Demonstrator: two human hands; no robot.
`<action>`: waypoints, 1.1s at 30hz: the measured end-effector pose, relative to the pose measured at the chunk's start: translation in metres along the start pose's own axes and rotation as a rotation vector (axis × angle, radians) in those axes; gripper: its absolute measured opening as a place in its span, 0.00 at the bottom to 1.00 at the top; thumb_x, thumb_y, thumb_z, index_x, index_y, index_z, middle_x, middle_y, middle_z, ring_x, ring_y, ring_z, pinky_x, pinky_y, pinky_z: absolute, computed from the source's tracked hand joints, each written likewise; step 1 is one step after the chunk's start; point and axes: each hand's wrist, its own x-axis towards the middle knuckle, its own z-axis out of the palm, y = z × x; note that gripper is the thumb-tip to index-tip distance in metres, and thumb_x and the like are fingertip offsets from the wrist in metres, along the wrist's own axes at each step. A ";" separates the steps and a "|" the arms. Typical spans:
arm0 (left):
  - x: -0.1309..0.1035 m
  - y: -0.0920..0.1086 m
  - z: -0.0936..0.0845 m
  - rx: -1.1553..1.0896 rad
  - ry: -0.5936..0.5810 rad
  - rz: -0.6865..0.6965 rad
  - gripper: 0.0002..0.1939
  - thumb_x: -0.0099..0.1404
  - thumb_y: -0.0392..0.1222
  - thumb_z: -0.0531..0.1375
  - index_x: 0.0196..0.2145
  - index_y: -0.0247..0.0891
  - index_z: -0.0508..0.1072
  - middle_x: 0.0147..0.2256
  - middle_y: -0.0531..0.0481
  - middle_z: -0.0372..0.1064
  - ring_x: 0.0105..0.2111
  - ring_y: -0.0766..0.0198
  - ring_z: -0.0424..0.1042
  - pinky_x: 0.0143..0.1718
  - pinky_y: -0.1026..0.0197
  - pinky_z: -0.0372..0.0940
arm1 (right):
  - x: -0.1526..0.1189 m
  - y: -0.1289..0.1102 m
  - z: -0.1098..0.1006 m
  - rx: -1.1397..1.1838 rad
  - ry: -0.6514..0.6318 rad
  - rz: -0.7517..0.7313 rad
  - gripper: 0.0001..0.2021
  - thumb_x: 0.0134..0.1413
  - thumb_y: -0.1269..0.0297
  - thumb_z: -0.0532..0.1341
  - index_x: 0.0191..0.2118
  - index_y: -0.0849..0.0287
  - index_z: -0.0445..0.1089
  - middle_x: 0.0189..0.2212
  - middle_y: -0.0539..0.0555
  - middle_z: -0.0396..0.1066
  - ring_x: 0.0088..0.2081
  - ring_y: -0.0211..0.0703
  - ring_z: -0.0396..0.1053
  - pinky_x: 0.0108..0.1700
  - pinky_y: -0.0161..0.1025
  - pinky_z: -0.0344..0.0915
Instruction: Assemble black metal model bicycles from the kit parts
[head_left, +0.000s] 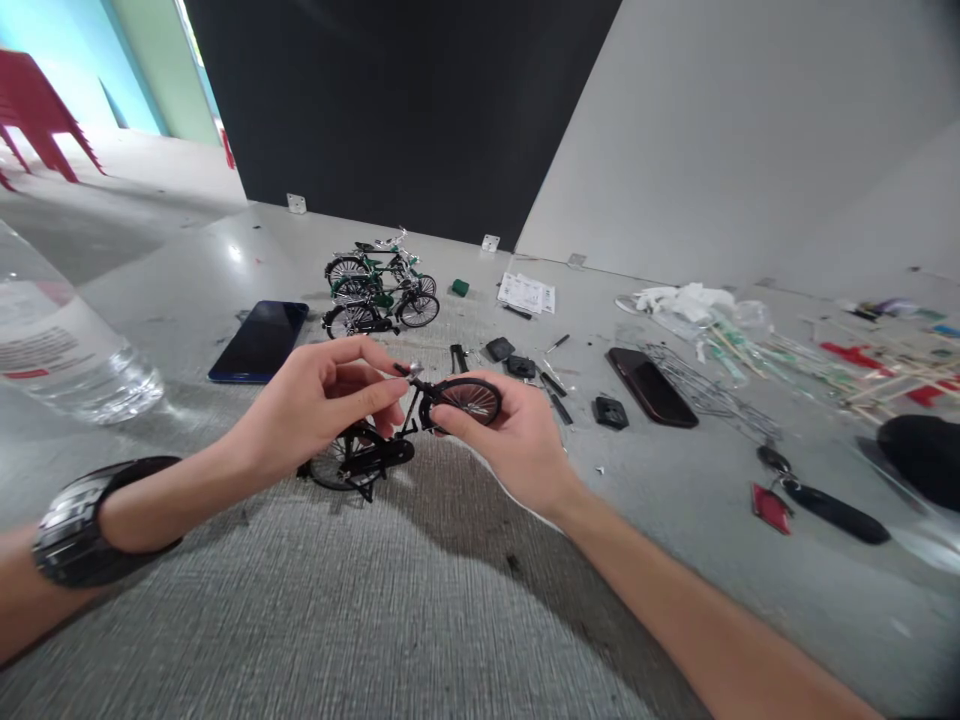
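Observation:
A black miniature bicycle (379, 455) is held tilted between both hands above the grey textured mat. My left hand (349, 390), with a dark watch on its wrist, pinches at the handlebar area, where a small silvery part (413, 369) shows by the fingertips. My right hand (502, 425) grips the front wheel (472, 398), thumb on the near side and fingers behind it. The rear wheel and chain case hang below my left hand. Part of the frame is hidden behind the left fingers.
Several assembled miniature bicycles (382, 290) stand behind my hands. A phone (261, 340) and a water bottle (60, 330) are at left. Small black parts (521, 366), another phone (651, 386), thin wires, keys (776, 460) and plastic bags (697, 303) lie to the right.

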 end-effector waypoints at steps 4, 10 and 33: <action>0.000 0.001 -0.002 0.070 0.020 0.057 0.05 0.67 0.39 0.64 0.33 0.39 0.76 0.28 0.53 0.78 0.28 0.69 0.76 0.30 0.70 0.71 | 0.002 0.001 -0.001 0.070 -0.039 0.017 0.09 0.54 0.59 0.72 0.38 0.56 0.77 0.32 0.50 0.77 0.33 0.39 0.72 0.36 0.38 0.68; 0.000 -0.001 -0.003 0.038 0.026 0.034 0.03 0.66 0.40 0.65 0.35 0.38 0.77 0.32 0.52 0.78 0.29 0.68 0.76 0.31 0.69 0.72 | 0.004 0.005 -0.004 0.228 -0.139 0.040 0.07 0.55 0.62 0.71 0.35 0.58 0.76 0.29 0.48 0.74 0.32 0.37 0.71 0.37 0.36 0.68; 0.000 0.005 -0.006 0.068 -0.078 0.029 0.09 0.70 0.40 0.62 0.47 0.41 0.75 0.26 0.56 0.72 0.25 0.68 0.71 0.29 0.67 0.71 | 0.005 0.004 -0.005 0.473 -0.164 0.286 0.21 0.51 0.58 0.74 0.50 0.52 0.71 0.32 0.47 0.71 0.31 0.36 0.71 0.34 0.35 0.69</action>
